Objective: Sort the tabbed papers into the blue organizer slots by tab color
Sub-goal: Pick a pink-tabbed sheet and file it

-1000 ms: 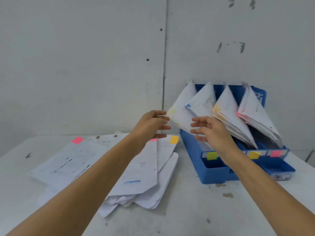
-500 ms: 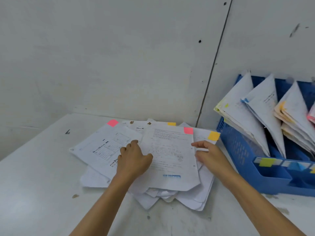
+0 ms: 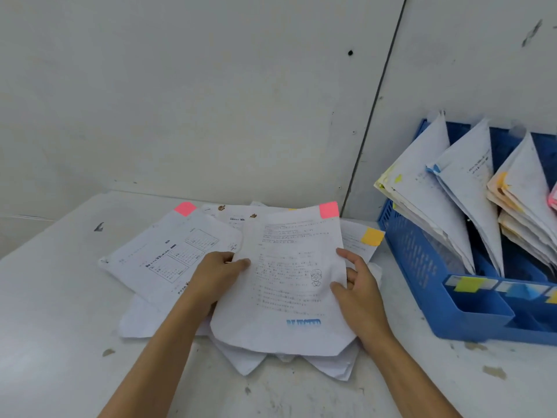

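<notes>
A scuffed white wall with a dark vertical seam stood behind a pale, stained bench (image 3: pixel 60 312). On it, left of centre, lay a loose pile (image 3: pixel 241 354) of tabbed papers, fanned so the corner tabs showed along the far edge, probably so each colour could be read at a glance. One second sheet (image 3: pixel 168 254) to the left carried a pink marker, and an orange tab (image 3: pixel 372 236) peeked out on the right.

The top sheet (image 3: pixel 289 297), stamped in blue near its near edge, was held just above the pile. The left hand (image 3: pixel 215 274) pinched its left edge, thumb on the printed face. The right hand (image 3: pixel 358 294) clasped the right edge, its fingers (image 3: pixel 346 254) curled onto the paper. Holding both sides likely kept the limp sheet flat and separated it from those beneath. Its pink tab (image 3: pixel 328 210) sat at the far right corner, unobstructed.

The blue organizer (image 3: pixel 422 267) stood on the right of the bench, against the wall. Its filed bundles leaned left, with tabs outward: yellow (image 3: pixel 398 178), then blue (image 3: pixel 435 168), then orange (image 3: pixel 501 179), with a pink edge (image 3: pixel 553 197) at the frame's right border. Coloured labels on the near slot fronts, a yellow label (image 3: pixel 467 284) among them, seemed to name each slot. By its tab, this sheet belonged in the rightmost, pink slot, well apart from where it was held.
</notes>
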